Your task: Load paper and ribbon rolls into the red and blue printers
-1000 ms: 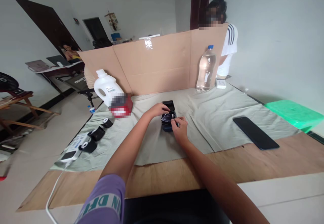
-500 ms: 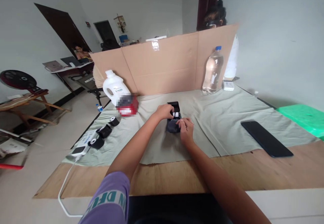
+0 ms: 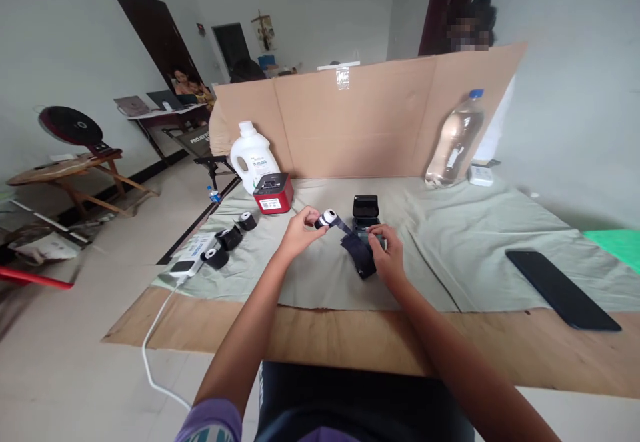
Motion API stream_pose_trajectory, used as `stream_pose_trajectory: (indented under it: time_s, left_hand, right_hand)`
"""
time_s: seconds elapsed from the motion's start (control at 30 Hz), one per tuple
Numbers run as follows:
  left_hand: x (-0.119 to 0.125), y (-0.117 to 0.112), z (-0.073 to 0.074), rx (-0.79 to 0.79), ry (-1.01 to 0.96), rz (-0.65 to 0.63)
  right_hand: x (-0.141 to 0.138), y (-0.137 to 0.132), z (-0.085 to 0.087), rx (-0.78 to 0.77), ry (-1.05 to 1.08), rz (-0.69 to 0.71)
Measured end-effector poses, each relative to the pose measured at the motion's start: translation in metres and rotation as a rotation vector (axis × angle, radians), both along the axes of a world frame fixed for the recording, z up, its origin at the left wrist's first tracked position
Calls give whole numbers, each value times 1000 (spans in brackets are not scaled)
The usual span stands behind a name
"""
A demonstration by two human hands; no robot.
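Note:
In my left hand is a small dark paper roll with a white core, held up over the cloth between thumb and fingers. A loose dark strip trails from it to the right and curls down in front of a small black printer. The printer's lid stands raised. Thumb and fingers of my right hand are bent together at the printer's right side, apparently gripping its edge; the strip lies just left of them.
Several similar rolls lie left beside a white power strip. Behind are a red-and-black box-shaped device, a white jug, a cardboard screen and a water bottle. At right lies a black phone.
The roll has come out of the printer and moved left in my left hand, its strip unwound. My right hand stays by the printer. The view has shifted left.

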State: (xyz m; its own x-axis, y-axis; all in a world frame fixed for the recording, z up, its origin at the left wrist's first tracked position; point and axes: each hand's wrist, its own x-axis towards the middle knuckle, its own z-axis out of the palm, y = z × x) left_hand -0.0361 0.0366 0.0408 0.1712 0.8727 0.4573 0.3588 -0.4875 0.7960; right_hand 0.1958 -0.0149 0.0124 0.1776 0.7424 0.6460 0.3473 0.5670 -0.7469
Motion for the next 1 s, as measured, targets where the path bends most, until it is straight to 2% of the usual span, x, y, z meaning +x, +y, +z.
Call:
stream_pose_trajectory:
  time_s: [0.1, 0.2, 0.33, 0.53, 0.7, 0.77, 0.9, 1.0]
  left_hand:
    - [-11, -5, -16, -25, -130, 34]
    - [-15, -6, -24, -28, -174, 56]
    - [-17, -10, -23, 4, -120, 125]
    - [-23, -16, -14, 32, -32, 224]
    - [-23, -20, -12, 132, 129, 282]
    - [-22, -21, -11, 174, 196, 272]
    - [-20, -24, -11, 199, 283, 170]
    - [-18, -24, -14, 171, 266, 191]
  right_hand:
    - [-5, 5, 1, -45, -100, 34]
    - [-10, 16, 6, -139, -221, 121]
    - [-25, 35, 25, -272, -327, 305]
    - [-63, 58, 53, -408, -363, 489]
    - [-82, 62, 52, -448, -307, 521]
    - [-82, 64, 50, -434, -294, 536]
    - [-74, 70, 48, -415, -315, 627]
    - [-71, 73, 46, -430, -316, 700]
